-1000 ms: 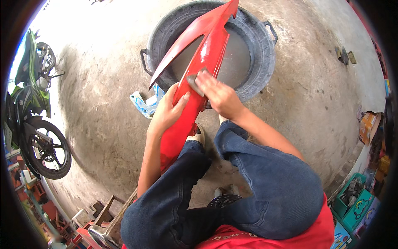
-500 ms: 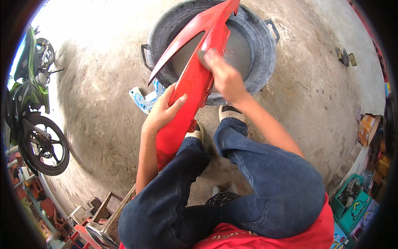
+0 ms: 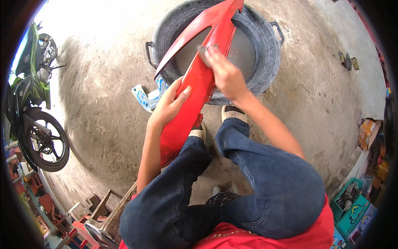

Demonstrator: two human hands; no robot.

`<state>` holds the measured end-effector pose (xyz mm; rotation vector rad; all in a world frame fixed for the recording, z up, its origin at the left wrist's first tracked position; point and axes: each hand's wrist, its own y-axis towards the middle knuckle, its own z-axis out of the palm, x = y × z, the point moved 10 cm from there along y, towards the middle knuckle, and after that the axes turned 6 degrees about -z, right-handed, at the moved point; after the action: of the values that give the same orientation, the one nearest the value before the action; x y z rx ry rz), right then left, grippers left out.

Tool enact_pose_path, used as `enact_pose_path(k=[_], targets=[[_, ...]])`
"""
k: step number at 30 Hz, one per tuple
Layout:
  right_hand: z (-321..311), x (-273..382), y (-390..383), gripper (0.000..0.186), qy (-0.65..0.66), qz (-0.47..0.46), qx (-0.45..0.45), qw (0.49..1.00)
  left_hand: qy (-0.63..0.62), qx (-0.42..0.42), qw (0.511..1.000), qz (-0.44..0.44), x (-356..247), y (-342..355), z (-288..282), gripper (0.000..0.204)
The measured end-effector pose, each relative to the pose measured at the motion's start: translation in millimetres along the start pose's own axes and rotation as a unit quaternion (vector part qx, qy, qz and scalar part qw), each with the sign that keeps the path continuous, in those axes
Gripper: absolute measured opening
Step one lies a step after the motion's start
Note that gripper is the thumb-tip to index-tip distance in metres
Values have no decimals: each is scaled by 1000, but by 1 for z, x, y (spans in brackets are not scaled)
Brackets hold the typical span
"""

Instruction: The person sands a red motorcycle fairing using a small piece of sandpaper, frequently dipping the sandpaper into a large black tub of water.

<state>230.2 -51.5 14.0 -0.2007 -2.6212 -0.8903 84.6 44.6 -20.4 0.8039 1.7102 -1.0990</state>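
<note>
Left hand (image 3: 168, 106) grips red panel (image 3: 198, 85) beneath a grey pad (image 3: 203, 54) the right hand (image 3: 227, 75) holds.

On my left I had a green-and-black motorcycle (image 3: 33, 89), and at the near left a wooden frame (image 3: 117, 212). On my right lay a brown carton (image 3: 366, 133), with a teal box (image 3: 352, 214) nearer and a dark scrap (image 3: 345, 61) farther off.

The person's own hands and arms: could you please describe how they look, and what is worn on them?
The left hand and the right hand are ungloved, the right somewhat blurred. Both forearms look bare, with no watch or bracelet visible. A red shirt shows lower down.
</note>
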Motion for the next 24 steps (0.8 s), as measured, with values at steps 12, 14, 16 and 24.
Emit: enact_pose_path(k=[12, 14, 16, 24], targets=[[6, -15, 8, 47, -26, -12, -11, 1000, 11, 17, 1000, 7, 13, 0, 1, 61], [22, 38, -14, 47, -27, -105, 38, 993, -40, 31, 999, 7, 25, -2, 2, 62], [28, 68, -28, 50, 2, -145, 75, 987, 5, 15, 999, 31, 25, -3, -3, 63], [10, -8, 15, 43, -5, 9, -42, 999, -93, 37, 995, -28, 24, -6, 1, 57]])
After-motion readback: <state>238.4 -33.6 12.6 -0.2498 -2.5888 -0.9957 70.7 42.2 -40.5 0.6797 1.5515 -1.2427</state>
